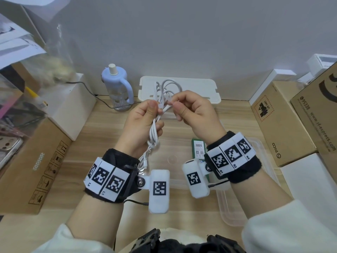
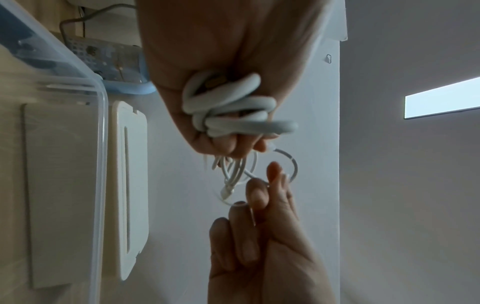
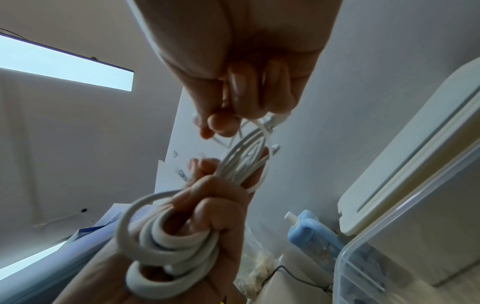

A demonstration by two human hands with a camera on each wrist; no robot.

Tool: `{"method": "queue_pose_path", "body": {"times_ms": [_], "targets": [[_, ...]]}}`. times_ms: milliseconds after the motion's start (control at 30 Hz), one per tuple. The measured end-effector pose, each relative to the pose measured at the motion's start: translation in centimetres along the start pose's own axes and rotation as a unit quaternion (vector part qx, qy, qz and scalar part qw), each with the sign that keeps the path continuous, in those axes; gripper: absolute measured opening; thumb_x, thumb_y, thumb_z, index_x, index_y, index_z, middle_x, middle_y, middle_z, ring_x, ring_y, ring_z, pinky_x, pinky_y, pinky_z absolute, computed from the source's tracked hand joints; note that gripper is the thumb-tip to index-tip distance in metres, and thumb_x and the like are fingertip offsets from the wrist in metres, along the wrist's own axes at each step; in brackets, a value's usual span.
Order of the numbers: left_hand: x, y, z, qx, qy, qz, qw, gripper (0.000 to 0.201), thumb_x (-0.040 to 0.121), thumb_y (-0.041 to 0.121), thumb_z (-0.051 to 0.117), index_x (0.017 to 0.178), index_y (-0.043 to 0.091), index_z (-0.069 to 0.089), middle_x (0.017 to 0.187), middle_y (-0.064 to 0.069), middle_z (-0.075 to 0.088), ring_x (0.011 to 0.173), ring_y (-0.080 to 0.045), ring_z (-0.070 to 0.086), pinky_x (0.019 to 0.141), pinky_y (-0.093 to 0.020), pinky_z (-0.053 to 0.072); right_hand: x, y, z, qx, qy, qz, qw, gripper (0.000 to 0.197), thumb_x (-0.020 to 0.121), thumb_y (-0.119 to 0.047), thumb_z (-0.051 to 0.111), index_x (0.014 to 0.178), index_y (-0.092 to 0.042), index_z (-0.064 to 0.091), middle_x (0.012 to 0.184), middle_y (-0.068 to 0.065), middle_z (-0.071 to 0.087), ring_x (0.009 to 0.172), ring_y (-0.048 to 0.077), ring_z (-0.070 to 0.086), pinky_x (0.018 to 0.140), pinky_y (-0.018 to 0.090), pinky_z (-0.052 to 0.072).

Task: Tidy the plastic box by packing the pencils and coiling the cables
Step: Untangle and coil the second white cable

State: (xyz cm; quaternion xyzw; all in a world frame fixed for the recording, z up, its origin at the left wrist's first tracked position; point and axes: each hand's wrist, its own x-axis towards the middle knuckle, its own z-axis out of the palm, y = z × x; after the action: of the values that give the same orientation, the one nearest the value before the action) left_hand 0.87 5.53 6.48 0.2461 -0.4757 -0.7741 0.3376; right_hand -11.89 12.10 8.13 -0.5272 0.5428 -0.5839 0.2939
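Observation:
My left hand [image 1: 145,117] grips a bundle of white cable [image 1: 155,132] held up above the wooden desk; its loops stick out above and below the fist [image 2: 233,109]. My right hand [image 1: 189,108] pinches a strand of the same white cable [image 3: 257,144] just right of the left thumb. A plug end hangs down near my left wrist [image 1: 145,166]. The clear plastic box [image 1: 235,212] lies on the desk under my right forearm, with a green pencil pack [image 1: 198,148] in it, partly hidden by the wrist.
The box's white lid [image 1: 200,86] leans at the back against the wall. A blue bottle [image 1: 116,86] stands back left. Cardboard boxes line the left [image 1: 36,161] and right [image 1: 280,125] sides of the desk.

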Motion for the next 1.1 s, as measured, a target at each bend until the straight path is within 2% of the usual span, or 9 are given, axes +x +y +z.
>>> {"method": "queue_pose_path", "body": {"times_ms": [67, 167, 333, 500, 667, 800, 867, 1000, 1100], "targets": [[0.0, 0.2, 0.0, -0.013, -0.01, 0.004, 1.0, 0.027, 0.098, 0.024, 0.033, 0.078, 0.011, 0.047, 0.066, 0.006, 0.049, 0.039, -0.003, 0.037, 0.039, -0.015, 0.032, 0.0, 0.2, 0.0, 0.004, 0.003, 0.007, 1.0, 0.015, 0.087, 0.0, 0.053, 0.089, -0.013, 0.059, 0.058, -0.016, 0.059, 0.051, -0.003, 0.048, 0.051, 0.005, 0.036], [-0.1, 0.3, 0.2, -0.024, -0.021, 0.005, 0.999, 0.026, 0.095, 0.027, 0.035, 0.08, 0.01, 0.046, 0.064, 0.006, 0.048, 0.038, -0.003, 0.037, 0.038, -0.015, 0.033, 0.1, 0.2, 0.1, -0.001, 0.009, 0.003, 1.0, 0.02, 0.085, 0.002, 0.056, 0.085, -0.017, 0.061, 0.068, -0.023, 0.064, 0.058, -0.006, 0.052, 0.053, 0.004, 0.038], [-0.1, 0.5, 0.2, -0.045, -0.03, 0.0, 0.999, 0.029, 0.098, 0.023, 0.03, 0.078, 0.012, 0.047, 0.066, 0.006, 0.047, 0.038, -0.002, 0.035, 0.038, -0.014, 0.029, 0.1, 0.1, 0.1, -0.002, 0.026, 0.011, 1.0, 0.017, 0.085, 0.005, 0.055, 0.092, -0.009, 0.062, 0.061, -0.025, 0.062, 0.053, -0.005, 0.05, 0.049, 0.004, 0.036], [-0.3, 0.7, 0.3, -0.047, -0.038, -0.005, 0.998, 0.023, 0.089, 0.03, 0.039, 0.079, 0.012, 0.047, 0.067, 0.006, 0.048, 0.038, -0.002, 0.035, 0.037, -0.014, 0.029, 0.0, -0.1, 0.1, -0.002, 0.012, 0.012, 1.0, 0.019, 0.086, 0.006, 0.052, 0.095, -0.008, 0.06, 0.059, -0.025, 0.062, 0.053, -0.006, 0.052, 0.049, 0.003, 0.037], [-0.3, 0.8, 0.4, -0.042, -0.041, -0.012, 0.998, 0.028, 0.097, 0.023, 0.032, 0.076, 0.011, 0.047, 0.063, 0.008, 0.049, 0.037, -0.002, 0.035, 0.037, -0.015, 0.025, 0.0, -0.2, 0.0, -0.005, -0.003, 0.012, 1.0, 0.021, 0.086, 0.006, 0.051, 0.093, -0.012, 0.06, 0.058, -0.023, 0.06, 0.053, -0.005, 0.05, 0.05, 0.004, 0.037], [-0.3, 0.9, 0.5, -0.01, -0.046, -0.011, 0.999, 0.032, 0.099, 0.022, 0.03, 0.074, 0.01, 0.045, 0.056, 0.008, 0.048, 0.036, -0.002, 0.036, 0.036, -0.014, 0.029, 0.0, -0.1, -0.1, -0.012, -0.007, 0.007, 1.0, 0.017, 0.086, 0.005, 0.053, 0.093, -0.008, 0.06, 0.061, -0.024, 0.061, 0.057, -0.006, 0.052, 0.054, 0.004, 0.038], [-0.4, 1.0, 0.5, 0.001, -0.049, -0.012, 0.999, 0.03, 0.099, 0.022, 0.03, 0.075, 0.009, 0.044, 0.055, 0.008, 0.047, 0.036, -0.002, 0.037, 0.036, -0.015, 0.029, -0.1, -0.1, -0.1, -0.013, -0.003, 0.007, 1.0, 0.015, 0.085, 0.001, 0.055, 0.09, -0.011, 0.061, 0.064, -0.021, 0.062, 0.059, -0.006, 0.052, 0.057, 0.005, 0.04], [-0.3, 1.2, 0.4, 0.02, -0.059, -0.029, 0.998, 0.031, 0.098, 0.02, 0.035, 0.071, 0.012, 0.049, 0.065, 0.003, 0.047, 0.038, -0.003, 0.037, 0.038, -0.016, 0.028, -0.1, -0.2, -0.3, -0.029, 0.0, 0.007, 1.0, 0.013, 0.082, -0.008, 0.055, 0.082, -0.019, 0.061, 0.074, -0.01, 0.061, 0.068, -0.003, 0.054, 0.07, 0.01, 0.044], [-0.3, 1.3, 0.2, 0.031, -0.068, -0.047, 0.996, 0.033, 0.097, 0.022, 0.036, 0.069, 0.013, 0.049, 0.064, 0.003, 0.046, 0.037, -0.002, 0.037, 0.037, -0.015, 0.029, -0.2, -0.3, -0.3, -0.055, -0.004, 0.005, 0.998, 0.013, 0.082, -0.01, 0.055, 0.082, -0.021, 0.06, 0.072, 0.002, 0.058, 0.069, 0.006, 0.052, 0.069, 0.014, 0.043]]}}
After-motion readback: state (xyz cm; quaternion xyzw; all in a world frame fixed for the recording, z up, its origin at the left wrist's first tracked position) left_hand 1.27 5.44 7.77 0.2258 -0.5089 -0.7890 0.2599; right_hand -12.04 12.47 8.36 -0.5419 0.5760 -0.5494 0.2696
